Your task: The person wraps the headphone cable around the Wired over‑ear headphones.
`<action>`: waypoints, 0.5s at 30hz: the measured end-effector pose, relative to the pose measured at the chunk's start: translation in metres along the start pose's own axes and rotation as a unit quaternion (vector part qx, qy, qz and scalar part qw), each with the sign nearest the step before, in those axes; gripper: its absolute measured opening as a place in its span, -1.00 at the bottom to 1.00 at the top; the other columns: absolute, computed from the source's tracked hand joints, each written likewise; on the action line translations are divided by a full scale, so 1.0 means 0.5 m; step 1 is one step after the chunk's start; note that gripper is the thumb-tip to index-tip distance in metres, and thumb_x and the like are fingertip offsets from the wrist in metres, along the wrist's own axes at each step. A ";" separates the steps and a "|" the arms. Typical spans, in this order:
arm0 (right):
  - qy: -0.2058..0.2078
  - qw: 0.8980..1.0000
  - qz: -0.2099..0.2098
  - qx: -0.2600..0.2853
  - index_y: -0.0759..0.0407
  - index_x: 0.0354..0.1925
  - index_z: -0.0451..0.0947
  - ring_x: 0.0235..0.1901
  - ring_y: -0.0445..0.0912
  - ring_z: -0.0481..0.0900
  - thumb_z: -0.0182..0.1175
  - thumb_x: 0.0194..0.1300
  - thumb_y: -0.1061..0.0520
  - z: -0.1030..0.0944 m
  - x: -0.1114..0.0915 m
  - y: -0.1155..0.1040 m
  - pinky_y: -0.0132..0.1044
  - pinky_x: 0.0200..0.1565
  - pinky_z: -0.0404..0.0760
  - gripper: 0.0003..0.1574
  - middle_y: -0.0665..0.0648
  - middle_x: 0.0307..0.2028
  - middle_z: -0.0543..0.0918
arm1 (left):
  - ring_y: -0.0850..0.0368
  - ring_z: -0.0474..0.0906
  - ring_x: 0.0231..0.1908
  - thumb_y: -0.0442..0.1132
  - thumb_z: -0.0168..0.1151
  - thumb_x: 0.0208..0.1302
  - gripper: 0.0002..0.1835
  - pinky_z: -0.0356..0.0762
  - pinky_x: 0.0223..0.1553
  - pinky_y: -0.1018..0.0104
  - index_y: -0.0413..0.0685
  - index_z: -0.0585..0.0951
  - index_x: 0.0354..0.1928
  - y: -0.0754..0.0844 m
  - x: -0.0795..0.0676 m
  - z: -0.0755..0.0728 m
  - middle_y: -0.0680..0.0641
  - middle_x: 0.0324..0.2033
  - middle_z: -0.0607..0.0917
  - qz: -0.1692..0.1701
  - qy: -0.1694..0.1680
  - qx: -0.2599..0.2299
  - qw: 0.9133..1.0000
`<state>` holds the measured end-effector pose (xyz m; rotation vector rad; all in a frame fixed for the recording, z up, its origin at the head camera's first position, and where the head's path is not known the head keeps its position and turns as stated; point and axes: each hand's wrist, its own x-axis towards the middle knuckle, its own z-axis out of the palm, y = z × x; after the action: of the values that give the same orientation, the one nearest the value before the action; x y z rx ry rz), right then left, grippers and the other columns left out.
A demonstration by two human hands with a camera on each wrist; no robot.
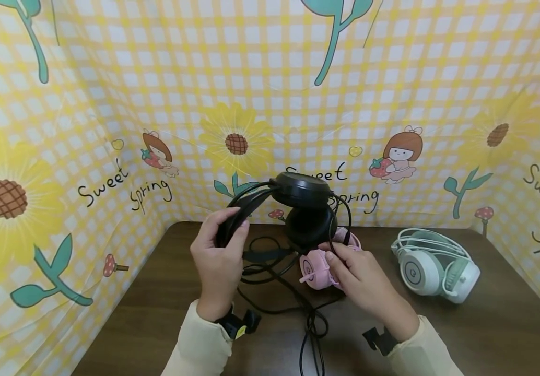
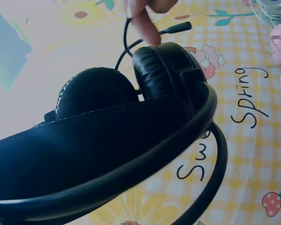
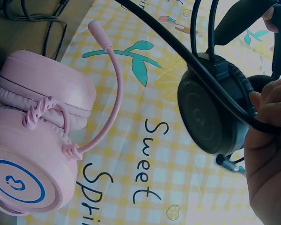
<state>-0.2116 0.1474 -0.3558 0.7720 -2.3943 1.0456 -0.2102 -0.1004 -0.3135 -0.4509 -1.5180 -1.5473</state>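
Note:
A pair of black headphones (image 1: pixel 300 189) is held up above the table, its earcups on the far side. My left hand (image 1: pixel 218 256) grips the headband (image 2: pixel 84 159), thumb on one side and fingers on the other. Between thumb and fingers, my right hand (image 1: pixel 364 274) pinches the headphones' black cable (image 3: pixel 178 51) near an earcup (image 3: pixel 210 108). The microphone tip (image 2: pixel 180 27) sticks out past the earcups in the left wrist view. Behind my right hand lie pink headphones (image 1: pixel 314 269), partly hidden; their microphone boom (image 3: pixel 116 79) shows in the right wrist view.
White and green headphones (image 1: pixel 422 271) lie on the right of the dark wooden table (image 1: pixel 133 313). Loose black cable (image 1: pixel 314 318) is looped and tangled across the table's middle toward the front. Yellow checked cloth (image 1: pixel 270 62) hangs behind and at both sides.

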 end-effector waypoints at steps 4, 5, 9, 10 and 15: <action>-0.021 1.000 -0.004 0.017 0.07 0.04 0.60 -0.63 -0.29 0.37 -0.01 0.52 0.05 0.001 -0.001 -0.002 -0.35 -0.52 0.43 -0.70 -0.24 -0.69 0.36 | 0.03 0.52 -0.29 -0.48 0.36 0.13 -0.78 0.50 -0.31 0.35 -0.15 0.73 -0.17 0.003 -0.012 0.013 -0.10 -0.23 0.65 0.041 -0.029 0.009 0.999; -0.025 0.999 -0.006 0.021 0.07 0.04 0.59 -0.64 -0.30 0.37 -0.01 0.52 0.05 0.001 -0.001 -0.003 -0.36 -0.52 0.43 -0.70 -0.25 -0.69 0.37 | 0.03 0.51 -0.30 -0.48 0.36 0.12 -0.77 0.49 -0.33 0.36 -0.14 0.73 -0.17 0.004 -0.015 0.016 -0.10 -0.23 0.65 0.050 -0.035 0.012 0.998; -0.039 0.999 -0.010 0.034 0.08 0.02 0.59 -0.68 -0.31 0.34 -0.01 0.52 0.06 0.000 -0.001 -0.004 -0.37 -0.56 0.40 -0.71 -0.24 -0.67 0.39 | 0.04 0.54 -0.31 -0.48 0.38 0.09 -0.75 0.50 -0.38 0.38 -0.13 0.74 -0.16 0.007 -0.029 0.027 -0.10 -0.20 0.65 0.077 -0.056 0.020 0.995; -0.041 0.998 -0.010 0.035 0.09 0.02 0.59 -0.68 -0.31 0.34 -0.01 0.52 0.07 0.000 -0.001 -0.004 -0.37 -0.56 0.40 -0.71 -0.24 -0.67 0.39 | 0.03 0.55 -0.31 -0.48 0.38 0.09 -0.75 0.50 -0.38 0.39 -0.13 0.74 -0.16 0.008 -0.032 0.029 -0.10 -0.20 0.65 0.082 -0.060 0.019 0.995; -0.048 0.998 -0.008 0.036 0.10 -0.01 0.59 -0.70 -0.31 0.33 -0.01 0.52 0.06 -0.002 -0.001 -0.005 -0.37 -0.57 0.40 -0.72 -0.24 -0.69 0.37 | 0.01 0.58 -0.30 -0.49 0.37 0.08 -0.76 0.55 -0.37 0.38 -0.18 0.75 -0.17 0.016 -0.042 0.039 -0.12 -0.20 0.65 0.095 -0.080 0.010 0.992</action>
<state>-0.2095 0.1468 -0.3539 0.8843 -2.4371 1.1163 -0.1991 -0.0741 -0.3212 -0.7012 -1.5615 -1.3746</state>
